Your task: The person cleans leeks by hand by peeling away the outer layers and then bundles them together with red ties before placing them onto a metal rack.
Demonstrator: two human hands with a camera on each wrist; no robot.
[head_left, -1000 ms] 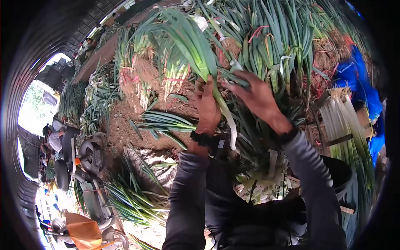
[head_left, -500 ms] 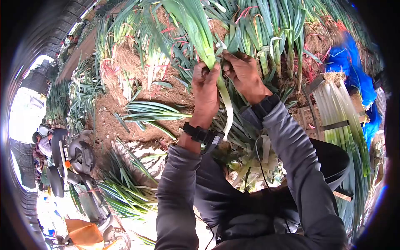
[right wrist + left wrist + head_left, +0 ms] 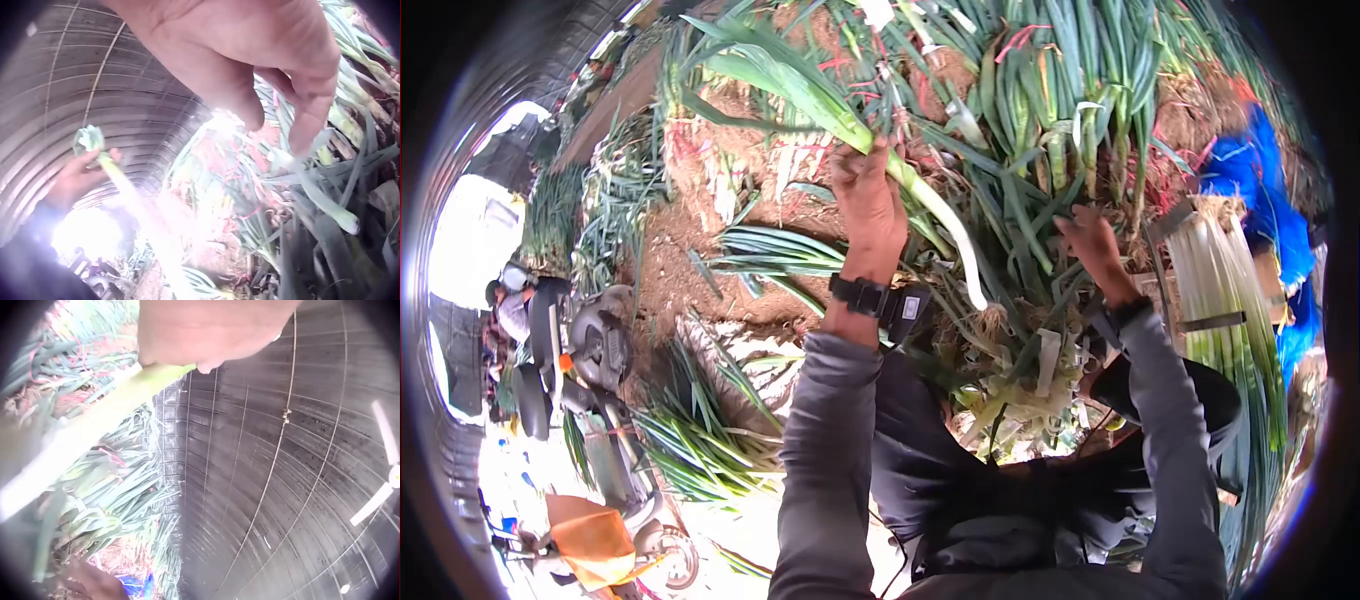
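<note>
My left hand (image 3: 870,205) grips a leek (image 3: 945,218) around its middle, above the heap in front of me. Its green leaves fan out to the upper left, and the white stem slants down to the right toward pale roots (image 3: 992,318). In the left wrist view the pale stem (image 3: 75,434) runs out from under the hand. My right hand (image 3: 1095,248) is apart from the leek, off to the right over loose leaves, its fingers loosely bent. Beneath its fingertips in the right wrist view is a green leaf piece (image 3: 328,203).
Tied leek bundles (image 3: 1080,90) lie along the far side. At the right, trimmed leeks (image 3: 1212,270) rest in a metal-strapped rack beside blue plastic (image 3: 1250,180). More leeks (image 3: 710,440) lie at lower left, near a motorbike (image 3: 595,350). Leaf scraps (image 3: 1020,370) cover the ground before my legs.
My right hand came to the leek, then moved away right and down. The left hand keeps its hold while the leek has tilted, its leaves swinging left and its root end right.
</note>
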